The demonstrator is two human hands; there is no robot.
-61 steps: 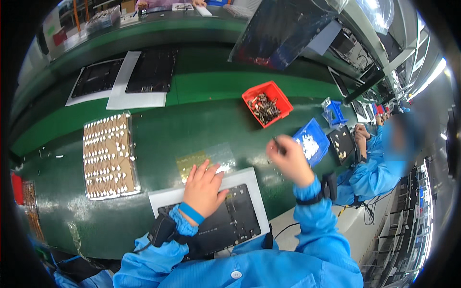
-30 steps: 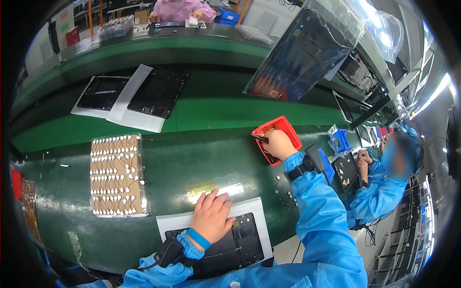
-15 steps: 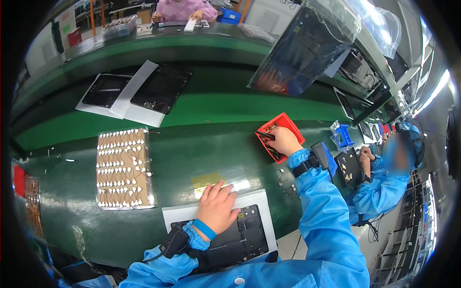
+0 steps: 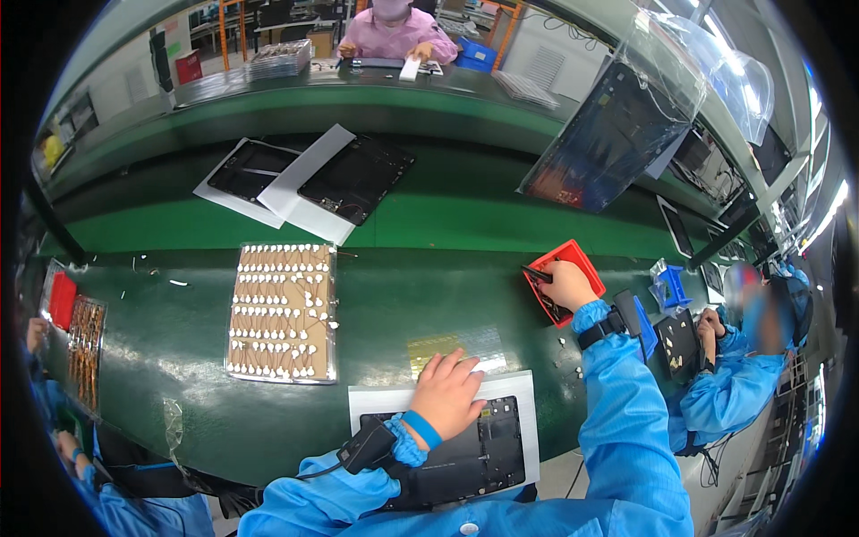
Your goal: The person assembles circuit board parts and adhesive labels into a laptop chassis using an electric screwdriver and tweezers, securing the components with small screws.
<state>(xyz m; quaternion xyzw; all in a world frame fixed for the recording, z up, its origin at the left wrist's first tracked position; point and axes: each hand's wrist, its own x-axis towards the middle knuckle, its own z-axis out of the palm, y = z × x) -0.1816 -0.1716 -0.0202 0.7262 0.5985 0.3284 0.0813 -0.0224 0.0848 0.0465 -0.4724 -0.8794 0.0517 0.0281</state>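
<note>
My left hand [image 4: 447,396] lies flat with its fingers spread, over the upper left of a black tablet housing [image 4: 452,456]. The housing rests on a white sheet [image 4: 530,421], and my fingertips reach toward a translucent yellow film strip [image 4: 435,353] behind it. Over a red bin [image 4: 586,262] at the right, my right hand [image 4: 570,286] is closed on a slender black piece [image 4: 540,275] that juts out past the fingertips. The bin holds small dark parts, partly hidden by this hand; their kind cannot be made out.
A tray of white round parts with wires [image 4: 282,313] sits left of centre. Farther back, black housings [image 4: 356,179] lie on white sheets. A bagged dark panel [image 4: 608,134] hangs at upper right. Co-workers sit across, right [image 4: 747,385] and left. Small bits lie near the bin.
The whole view has swung left, so everything appears farther right, and a co-worker's hands now show at the left edge. My right hand stays at the bin, my left on the housing.
</note>
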